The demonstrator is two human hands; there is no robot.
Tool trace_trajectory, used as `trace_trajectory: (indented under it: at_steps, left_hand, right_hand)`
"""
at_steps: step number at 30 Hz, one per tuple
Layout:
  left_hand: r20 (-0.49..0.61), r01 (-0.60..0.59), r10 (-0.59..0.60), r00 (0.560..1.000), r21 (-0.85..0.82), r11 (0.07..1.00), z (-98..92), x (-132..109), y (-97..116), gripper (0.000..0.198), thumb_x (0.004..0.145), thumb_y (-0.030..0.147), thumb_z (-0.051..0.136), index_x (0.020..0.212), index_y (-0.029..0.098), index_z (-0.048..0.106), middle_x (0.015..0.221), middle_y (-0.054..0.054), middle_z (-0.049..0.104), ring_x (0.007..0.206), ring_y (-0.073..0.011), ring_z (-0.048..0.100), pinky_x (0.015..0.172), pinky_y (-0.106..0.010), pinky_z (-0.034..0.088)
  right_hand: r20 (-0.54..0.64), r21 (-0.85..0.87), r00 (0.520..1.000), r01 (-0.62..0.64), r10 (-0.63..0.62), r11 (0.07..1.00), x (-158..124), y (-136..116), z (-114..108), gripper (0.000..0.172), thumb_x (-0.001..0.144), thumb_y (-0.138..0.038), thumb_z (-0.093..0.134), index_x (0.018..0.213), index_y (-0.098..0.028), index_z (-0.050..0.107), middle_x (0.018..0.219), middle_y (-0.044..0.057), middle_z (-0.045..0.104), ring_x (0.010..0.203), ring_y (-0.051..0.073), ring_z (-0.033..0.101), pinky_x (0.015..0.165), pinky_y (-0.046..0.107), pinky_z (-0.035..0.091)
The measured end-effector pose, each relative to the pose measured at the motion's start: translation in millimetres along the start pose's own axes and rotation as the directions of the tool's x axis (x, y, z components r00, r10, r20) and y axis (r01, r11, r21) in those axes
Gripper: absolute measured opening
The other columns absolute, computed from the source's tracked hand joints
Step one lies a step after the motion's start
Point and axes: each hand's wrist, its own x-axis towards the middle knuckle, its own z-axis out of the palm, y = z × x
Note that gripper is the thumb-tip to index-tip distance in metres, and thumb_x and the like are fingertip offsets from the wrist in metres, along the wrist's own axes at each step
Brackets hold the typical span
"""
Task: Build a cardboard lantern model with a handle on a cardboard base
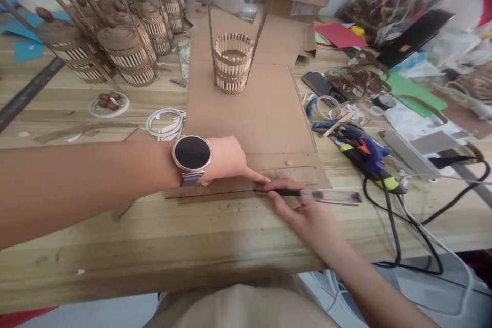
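Note:
A large sheet of brown cardboard (249,123) lies flat on the wooden table. My left hand (226,156), with a round-faced watch (191,152) on its wrist, rests on the near part of the sheet. Its index finger stretches out and presses down; the other fingers are mostly hidden. In my right hand (303,210) is a black pen (288,192) with a clear barrel, held almost flat. The pen tip meets the cardboard on a dark line close to the near edge, just below my left fingertip. A rounded strip outline (303,175) shows beside the fingers.
A small stick basket with a tall handle (233,64) stands on the sheet. Several lidded stick lanterns (126,51) crowd the back left. Tape rolls (165,123) lie left. A blue glue gun (369,151), black cables (388,230) and a power strip (407,154) occupy the right.

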Motion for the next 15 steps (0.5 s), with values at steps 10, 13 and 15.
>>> trace_trajectory:
  at_steps: [10,13,15]
  left_hand:
    - [0.128,-0.063,0.051,0.99,0.087,0.994,-1.5,2,0,0.129,0.054,-0.008,0.074,0.152,0.051,0.014,0.059,0.01,0.069,0.056,-0.0178,0.06,0.061,-0.022,0.041]
    - [0.172,-0.027,0.012,0.985,0.088,0.996,-6.2,1,3,0.129,0.054,-0.009,0.073,0.152,0.051,0.014,0.058,0.009,0.068,0.056,-0.0179,0.06,0.058,-0.021,0.04]
    - [0.175,-0.012,-0.002,0.985,0.081,0.997,-7.6,1,4,0.131,0.051,-0.011,0.074,0.151,0.053,0.017,0.053,0.01,0.065,0.053,-0.0177,0.059,0.057,-0.022,0.04]
  right_hand:
    - [-0.265,-0.385,0.957,-0.22,0.121,0.897,-21,34,-71,0.025,0.083,-0.045,0.057,0.071,-0.026,0.067,0.075,0.002,0.075,0.061,0.022,0.07,0.055,0.032,0.051]
    - [-0.254,-0.33,0.962,-0.184,0.101,0.926,-19,22,-63,0.029,0.084,-0.046,0.059,0.065,-0.026,0.066,0.075,0.003,0.075,0.063,0.022,0.071,0.053,0.032,0.052]
    - [-0.182,-0.175,0.98,-0.111,0.078,0.978,-16,6,-43,0.021,0.082,-0.043,0.064,0.073,-0.025,0.07,0.074,0.002,0.076,0.065,0.021,0.072,0.056,0.031,0.054]
